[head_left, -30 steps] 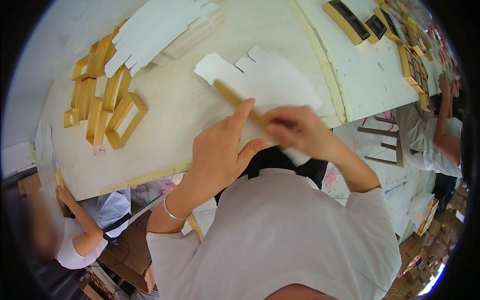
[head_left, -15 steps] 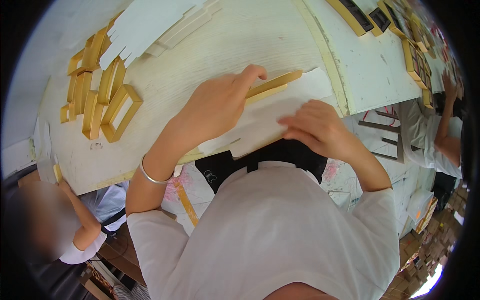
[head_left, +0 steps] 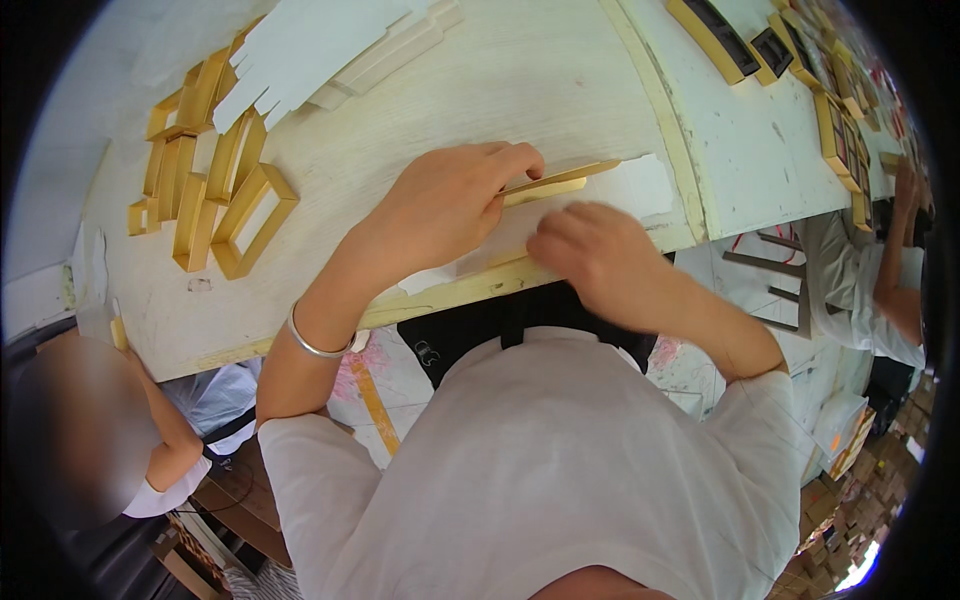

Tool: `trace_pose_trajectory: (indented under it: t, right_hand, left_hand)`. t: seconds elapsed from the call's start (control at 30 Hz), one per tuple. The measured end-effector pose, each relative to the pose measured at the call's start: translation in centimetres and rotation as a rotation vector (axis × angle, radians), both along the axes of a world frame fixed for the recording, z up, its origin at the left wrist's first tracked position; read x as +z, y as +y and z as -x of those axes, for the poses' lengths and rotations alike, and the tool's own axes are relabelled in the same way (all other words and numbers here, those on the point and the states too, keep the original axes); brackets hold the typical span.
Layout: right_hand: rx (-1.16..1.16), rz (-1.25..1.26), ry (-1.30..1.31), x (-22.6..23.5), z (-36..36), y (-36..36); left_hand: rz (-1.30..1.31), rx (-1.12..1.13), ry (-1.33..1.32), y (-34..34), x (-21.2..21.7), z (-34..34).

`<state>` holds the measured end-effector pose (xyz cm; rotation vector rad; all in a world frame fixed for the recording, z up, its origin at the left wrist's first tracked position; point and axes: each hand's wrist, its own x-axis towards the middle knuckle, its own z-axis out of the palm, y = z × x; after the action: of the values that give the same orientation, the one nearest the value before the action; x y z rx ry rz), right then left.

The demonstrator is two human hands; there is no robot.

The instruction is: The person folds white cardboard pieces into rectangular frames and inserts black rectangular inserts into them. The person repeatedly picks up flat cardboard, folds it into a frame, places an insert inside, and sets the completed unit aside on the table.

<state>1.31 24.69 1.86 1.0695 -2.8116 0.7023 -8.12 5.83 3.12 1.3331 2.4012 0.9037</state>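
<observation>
My left hand (head_left: pixel 455 195) is closed on a folding gold cardboard piece with a white inner side, near the table's front edge. Its gold upright wall (head_left: pixel 575 178) sticks out to the right past my fingers. The white part (head_left: pixel 478 262) lies under and in front of my left hand. Just to the right, my right hand (head_left: pixel 600 255) is over the near side of the piece, its fingers bent and smeared by motion. Their tips are hidden, so I cannot see whether they grip it. A white sheet (head_left: pixel 648 185) lies flat beyond the piece's right end.
Several folded gold card frames (head_left: pixel 255 222) stand at the left. A stack of white cut card blanks (head_left: pixel 300 50) lies at the back left. Gold boxes with dark insides (head_left: pixel 715 40) are at the back right. A co-worker (head_left: pixel 90 430) sits at the left, another (head_left: pixel 870 270) at the far right.
My right hand has moved left, closer to my left hand. The near white panel that reached over the table edge now sits farther back. My left hand keeps its hold; the view has shifted slightly.
</observation>
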Motion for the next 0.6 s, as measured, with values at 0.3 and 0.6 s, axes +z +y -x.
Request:
trace_pose_trajectory:
  t: [0.3, 0.6]
  right_hand:
    - [0.033, -0.189, 0.357, 0.6, 0.7, 0.1]
    - [0.059, 0.330, -0.147, -1.1, 0.9, 1.9]
  left_hand:
    - [-0.084, 0.243, -0.153, -0.8, 0.1, -2.0]
    - [-0.215, -0.040, -0.096, -2.0, -2.3, -3.9]
